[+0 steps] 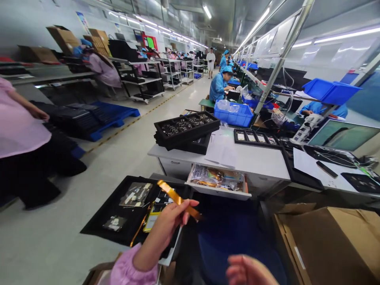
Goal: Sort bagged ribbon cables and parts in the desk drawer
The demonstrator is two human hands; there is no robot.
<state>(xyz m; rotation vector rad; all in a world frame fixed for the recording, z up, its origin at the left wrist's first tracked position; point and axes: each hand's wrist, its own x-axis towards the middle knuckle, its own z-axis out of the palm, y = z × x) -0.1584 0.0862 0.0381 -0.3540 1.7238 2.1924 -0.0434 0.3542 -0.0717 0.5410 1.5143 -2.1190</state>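
Left hand (173,219) w/ 1 amber strip (175,198), 2 hands

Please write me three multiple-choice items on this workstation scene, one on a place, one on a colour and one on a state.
1. Where does the black tray of small parts sit?
A. on the floor
B. on top of a stack at the white bench's left end
C. inside the cardboard box

2. What colour is the strip in the left hand?
A. golden-orange
B. green
C. white

3. How is the drawer under the bench?
A. shut
B. taken out
C. pulled open, with bagged items inside

Answers:
1 B, the tray tops the dark stack on the bench corner.
2 A, the pinched strip is a shiny amber-gold.
3 C, its front juts out and clear bags show within.
The right hand holds nothing that can be seen.
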